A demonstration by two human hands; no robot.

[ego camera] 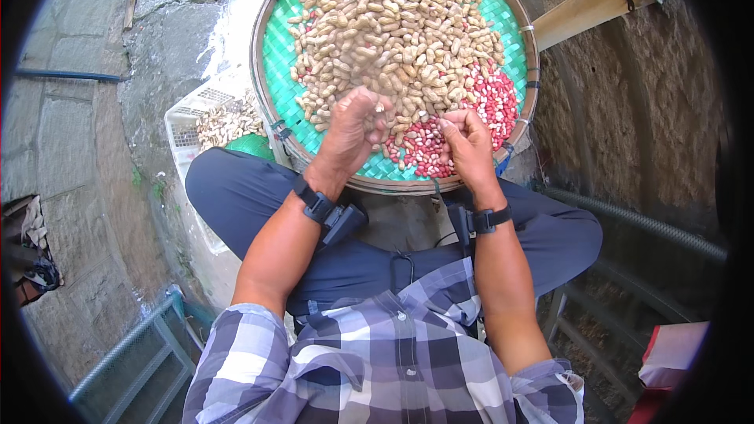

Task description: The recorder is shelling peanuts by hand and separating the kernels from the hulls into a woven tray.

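Observation:
A round woven tray (pixel 277 65) with a green bottom and a bamboo rim lies before me. Unshelled peanuts (pixel 400 17) are heaped over most of it, and red-and-white shelled kernels (pixel 498 103) lie along its lower right part. My left hand (pixel 353 126) is raised over the near edge of the heap, fingers curled, with a small pale piece, seemingly peanut shell, between thumb and forefinger. Just above the kernels, my right hand (pixel 468 141) has its thumb and forefinger pinched together near a small pale bit; whether it grips this is unclear. Each wrist wears a black strapped device.
Left of the tray, a white plastic crate (pixel 182 121) holds empty shells (pixel 230 123) and something green. A bamboo pole (pixel 583 9) meets the tray's right side. My knees are below the tray. Metal frames (pixel 147 353) stand at both lower sides.

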